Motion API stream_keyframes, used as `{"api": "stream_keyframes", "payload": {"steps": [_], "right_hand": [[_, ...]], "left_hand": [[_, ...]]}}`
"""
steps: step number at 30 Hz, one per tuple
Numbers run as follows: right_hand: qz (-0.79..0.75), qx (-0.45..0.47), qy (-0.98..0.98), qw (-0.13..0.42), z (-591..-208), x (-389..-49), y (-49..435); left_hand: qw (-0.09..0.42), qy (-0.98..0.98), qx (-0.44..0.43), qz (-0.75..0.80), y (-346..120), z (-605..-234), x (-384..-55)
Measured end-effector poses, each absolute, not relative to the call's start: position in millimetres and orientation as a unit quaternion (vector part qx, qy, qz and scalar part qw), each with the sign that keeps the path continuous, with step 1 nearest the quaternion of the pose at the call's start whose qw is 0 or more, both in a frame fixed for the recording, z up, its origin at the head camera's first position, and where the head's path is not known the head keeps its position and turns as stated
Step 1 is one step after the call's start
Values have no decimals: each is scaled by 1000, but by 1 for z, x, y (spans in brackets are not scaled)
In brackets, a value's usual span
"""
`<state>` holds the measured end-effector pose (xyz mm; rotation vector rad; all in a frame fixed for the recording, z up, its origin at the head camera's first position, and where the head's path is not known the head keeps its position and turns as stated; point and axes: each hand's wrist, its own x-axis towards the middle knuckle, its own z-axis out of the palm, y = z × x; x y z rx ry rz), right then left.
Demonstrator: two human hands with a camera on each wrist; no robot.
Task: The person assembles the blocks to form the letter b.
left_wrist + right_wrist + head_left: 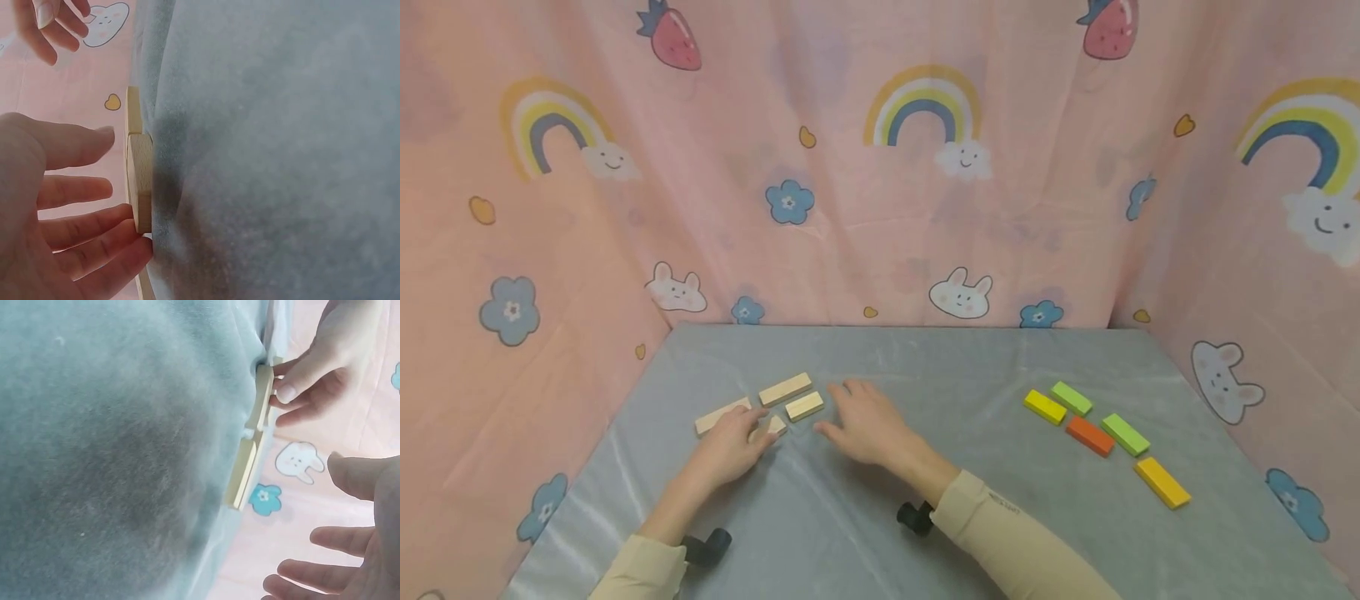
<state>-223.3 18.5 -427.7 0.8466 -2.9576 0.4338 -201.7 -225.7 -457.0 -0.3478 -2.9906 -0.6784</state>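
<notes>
Several plain wooden blocks lie flat on the left half of the grey-covered table. My left hand (pixel 730 446) hovers low over them, between a long block (pixel 718 418) and a nearer block (pixel 777 426) that it partly covers. In the left wrist view its fingers are loosely extended, the fingertips right at a wooden block (pixel 144 169). My right hand (pixel 868 425) is spread just right of a short block (pixel 805 406), with another long block (pixel 786 389) behind. In the right wrist view the right fingers (pixel 340 540) are apart and hold nothing.
On the right side of the table (pixel 925 358) lie a yellow block (pixel 1045 407), two green blocks (pixel 1125 434), a red-orange block (pixel 1090 436) and an orange-yellow block (pixel 1162 482). A pink patterned curtain (pixel 865 233) encloses the back and sides.
</notes>
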Motion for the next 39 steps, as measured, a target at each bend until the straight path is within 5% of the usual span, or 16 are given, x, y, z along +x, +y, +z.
{"api": "stream_keyframes", "payload": {"steps": [23, 39], "right_hand": [[166, 282, -945, -6, -431, -237, 0], [193, 263, -944, -44, -442, -257, -15]], "left_hand": [[-1, -969, -98, -226, -226, -456, -202], [-66, -953, -121, -269, -234, -457, -216]]}}
